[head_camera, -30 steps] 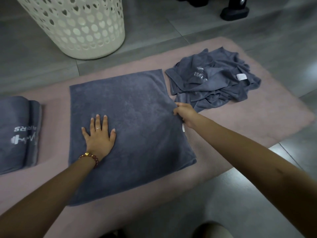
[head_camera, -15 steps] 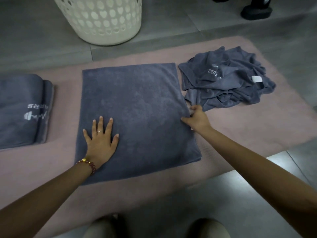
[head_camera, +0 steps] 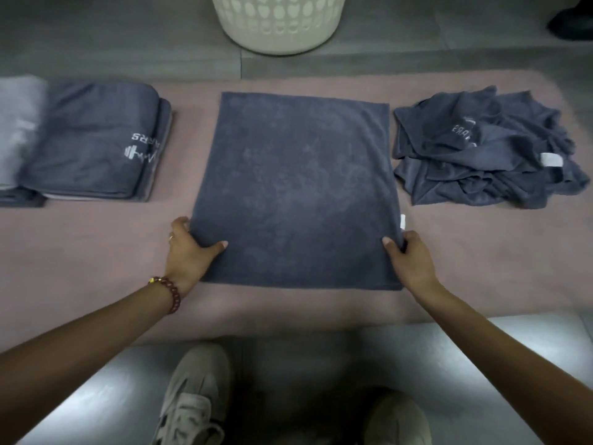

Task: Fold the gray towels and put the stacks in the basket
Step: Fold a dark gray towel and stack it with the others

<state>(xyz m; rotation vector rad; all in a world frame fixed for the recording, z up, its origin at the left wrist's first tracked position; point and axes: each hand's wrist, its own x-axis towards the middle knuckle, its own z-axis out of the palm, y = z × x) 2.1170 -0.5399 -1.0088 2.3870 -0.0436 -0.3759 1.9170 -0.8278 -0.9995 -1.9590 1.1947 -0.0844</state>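
Two hands pinch the side edges of the flat gray towel [head_camera: 298,187] near its front corners: the left hand [head_camera: 189,252] and the right hand [head_camera: 409,261] each lay a thumb on top, fingers seemingly tucked beneath. Soft, light and limp, it lies square on the pink mat [head_camera: 481,252] and should fold best lifted by both near corners. Beyond sit a folded stack [head_camera: 93,139] at left, a crumpled pile [head_camera: 481,162] at right, and farthest, the basket [head_camera: 279,24].

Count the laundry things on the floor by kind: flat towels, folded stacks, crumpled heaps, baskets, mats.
Flat towel: 1
Folded stack: 1 clear; left edge too blurred for more
Crumpled heap: 1
Basket: 1
Pink mat: 1
Total: 5
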